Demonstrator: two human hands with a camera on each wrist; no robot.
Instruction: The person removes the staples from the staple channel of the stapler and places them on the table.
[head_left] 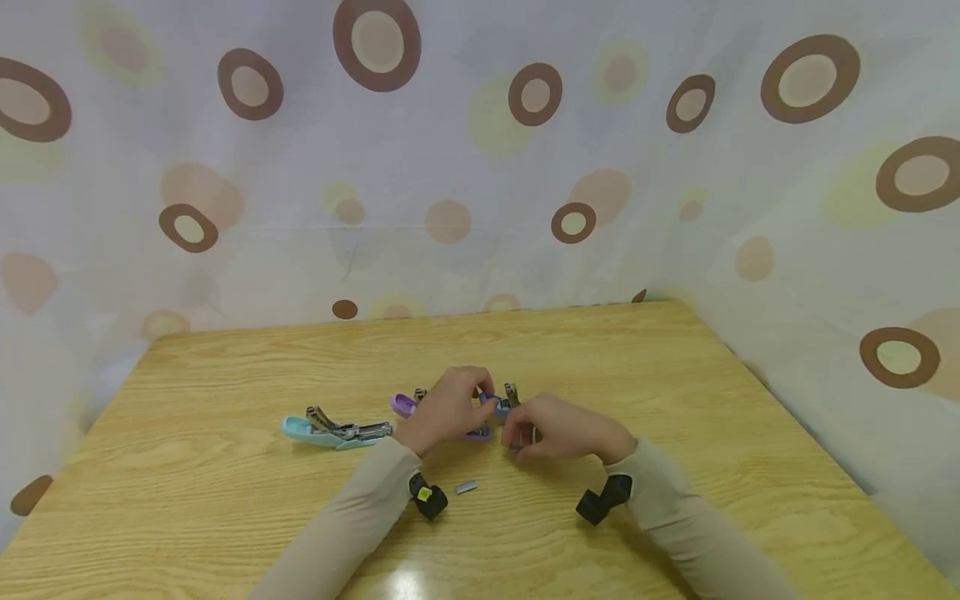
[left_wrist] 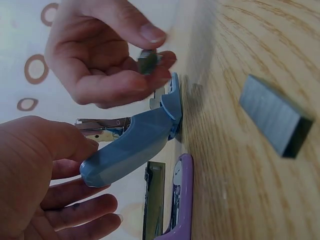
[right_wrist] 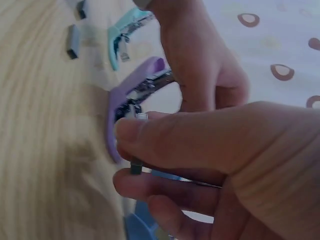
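In the head view my left hand [head_left: 448,407] is at the blue stapler [left_wrist: 137,147], which stands opened up on the table. Its thumb and index finger pinch the end of the blue cover, while the other fingers stay loose below. Just to the right, my right hand [head_left: 558,427] pinches a short strip of staples [left_wrist: 147,61] between thumb and fingers, close by the blue stapler. A purple stapler [head_left: 402,406], also opened up, lies partly hidden behind my left hand and forearm.
An opened light-blue stapler [head_left: 300,429] lies further left. On the wooden table [head_left: 225,517], a loose staple strip [head_left: 466,486] sits near my left wrist; another small dark piece [right_wrist: 81,9] shows in the right wrist view. Patterned cloth [head_left: 450,167] hangs behind the table.
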